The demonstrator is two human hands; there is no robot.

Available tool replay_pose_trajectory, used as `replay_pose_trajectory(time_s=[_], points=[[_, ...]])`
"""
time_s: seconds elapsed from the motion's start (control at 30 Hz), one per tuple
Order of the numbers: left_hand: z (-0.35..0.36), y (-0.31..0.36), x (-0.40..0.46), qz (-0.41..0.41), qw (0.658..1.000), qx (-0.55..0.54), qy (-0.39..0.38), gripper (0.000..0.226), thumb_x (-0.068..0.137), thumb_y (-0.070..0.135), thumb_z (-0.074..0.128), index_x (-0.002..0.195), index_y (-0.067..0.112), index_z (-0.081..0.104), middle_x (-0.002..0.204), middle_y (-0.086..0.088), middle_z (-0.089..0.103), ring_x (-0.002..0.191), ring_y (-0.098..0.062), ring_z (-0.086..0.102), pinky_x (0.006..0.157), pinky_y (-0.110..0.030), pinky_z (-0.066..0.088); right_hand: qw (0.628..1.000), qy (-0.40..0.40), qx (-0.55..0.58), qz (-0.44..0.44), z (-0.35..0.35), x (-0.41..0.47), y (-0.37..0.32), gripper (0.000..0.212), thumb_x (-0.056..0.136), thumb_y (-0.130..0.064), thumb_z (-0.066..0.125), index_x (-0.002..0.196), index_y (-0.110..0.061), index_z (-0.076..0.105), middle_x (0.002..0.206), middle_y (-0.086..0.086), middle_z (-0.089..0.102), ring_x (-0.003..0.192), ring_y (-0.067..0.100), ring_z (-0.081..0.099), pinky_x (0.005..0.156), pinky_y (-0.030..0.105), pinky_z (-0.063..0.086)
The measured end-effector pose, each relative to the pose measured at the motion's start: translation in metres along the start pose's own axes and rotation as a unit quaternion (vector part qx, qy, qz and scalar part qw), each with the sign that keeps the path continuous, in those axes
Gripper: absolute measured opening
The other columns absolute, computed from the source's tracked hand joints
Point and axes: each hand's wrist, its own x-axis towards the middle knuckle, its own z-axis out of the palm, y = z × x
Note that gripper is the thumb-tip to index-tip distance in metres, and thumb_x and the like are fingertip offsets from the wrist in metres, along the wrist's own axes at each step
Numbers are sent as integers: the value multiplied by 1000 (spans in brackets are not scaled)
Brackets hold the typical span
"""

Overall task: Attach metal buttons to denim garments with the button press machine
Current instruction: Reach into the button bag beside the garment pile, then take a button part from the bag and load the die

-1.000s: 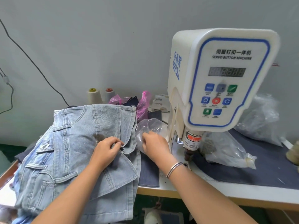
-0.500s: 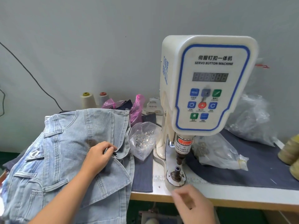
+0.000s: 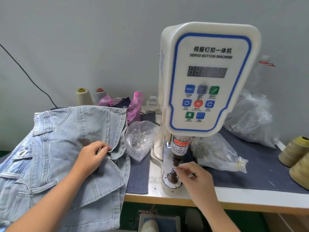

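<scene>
A pile of light blue denim garments (image 3: pixel 55 158) lies on the left of the table. My left hand (image 3: pixel 92 156) pinches the top garment's edge, with a small metal piece showing between its fingers. The white servo button machine (image 3: pixel 209 81) stands in the middle. Beneath its plunger sits the lower die post (image 3: pixel 172 174). My right hand (image 3: pixel 192 174) pinches a small part at the top of that post; the part is too small to tell apart. A clear bag of metal buttons (image 3: pixel 142 139) lies between the denim and the machine.
More clear plastic bags (image 3: pixel 217 153) lie right of the machine on a dark blue cloth (image 3: pixel 259 173). Thread cones stand at the right edge (image 3: pixel 296 151) and at the back left (image 3: pixel 82 97). Pink bags (image 3: pixel 135 106) sit behind the denim. A foot pedal (image 3: pixel 158 221) is below the table edge.
My right hand left the button bag, dropped below the table edge, then rose to the lower die post. My left hand has kept its pinch on the denim edge.
</scene>
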Motion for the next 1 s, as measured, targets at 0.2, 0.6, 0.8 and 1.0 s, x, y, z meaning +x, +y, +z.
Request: replay_pose_trajectory(time_s=[0.2, 0.6, 0.8, 1.0], points=[[2, 2, 0, 5, 1000, -2, 3, 28, 90, 4, 60, 77, 28, 69, 84, 12, 69, 85, -6, 62, 76, -27, 42, 987, -15, -139, -84, -6, 7, -2, 14, 78, -14, 77, 76, -24, 68, 70, -16, 59, 67, 3, 58, 62, 4, 43], [2, 0, 1, 6, 1000, -12, -1, 28, 90, 8, 60, 77, 30, 69, 84, 17, 68, 84, 1, 59, 74, -20, 39, 956, -33, -241, -162, -10, 12, -8, 10, 77, -17, 78, 85, -11, 75, 70, 0, 67, 60, -7, 44, 61, 7, 35], [1, 0, 1, 0, 1000, -19, -3, 32, 90, 8, 59, 75, 35, 68, 85, 17, 69, 86, -1, 60, 76, -27, 41, 941, -42, -287, -175, -15, 9, -7, 16, 80, -25, 76, 94, -19, 76, 79, -4, 72, 69, 11, 67, 57, 25, 56], [4, -2, 1, -4, 1000, -20, -1, 28, 90, 9, 59, 76, 30, 69, 85, 14, 69, 86, -7, 62, 76, -28, 41, 965, 23, -223, -139, -38, 8, -5, 17, 83, -17, 70, 98, -22, 75, 72, -13, 63, 60, 5, 55, 56, 22, 49]])
